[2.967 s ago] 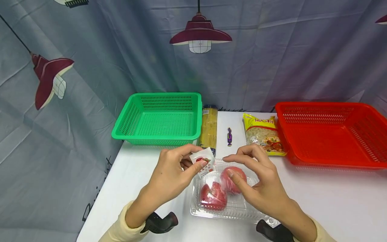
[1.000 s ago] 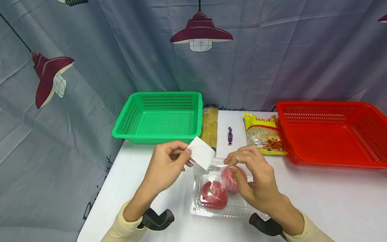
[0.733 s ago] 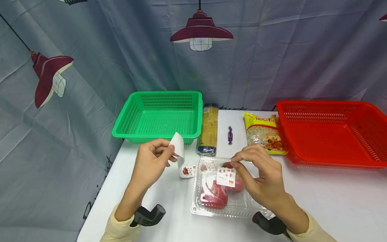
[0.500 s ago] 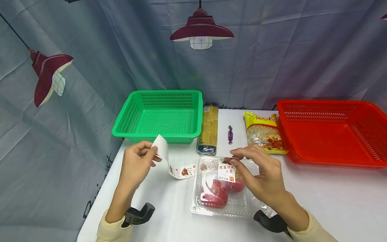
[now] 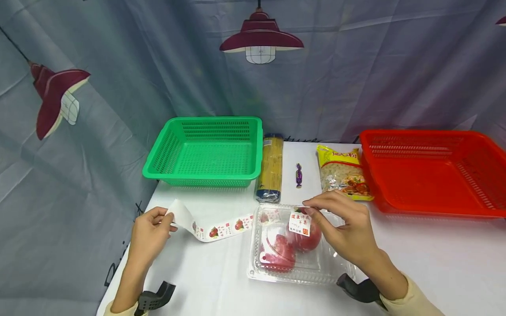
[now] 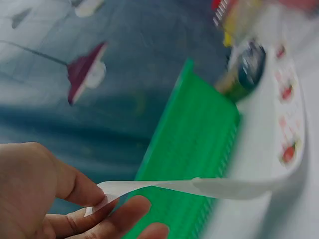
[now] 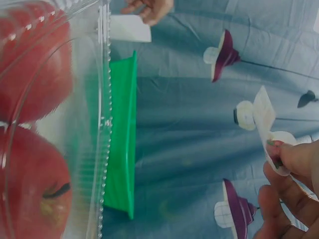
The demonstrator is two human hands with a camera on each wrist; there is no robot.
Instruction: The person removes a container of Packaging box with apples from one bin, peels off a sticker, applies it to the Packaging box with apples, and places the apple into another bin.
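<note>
White strip now farther left

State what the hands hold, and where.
The left hand pinches the label strip by its left end; the right hand a single label by its apple-printed end.

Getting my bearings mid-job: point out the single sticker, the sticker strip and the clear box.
Sticker point(image 5: 299, 224): head view, on its printed face.
Sticker strip point(image 5: 226, 230): head view, partway along its printed side.
Clear box point(image 5: 290, 278): head view, on its near rim.
</note>
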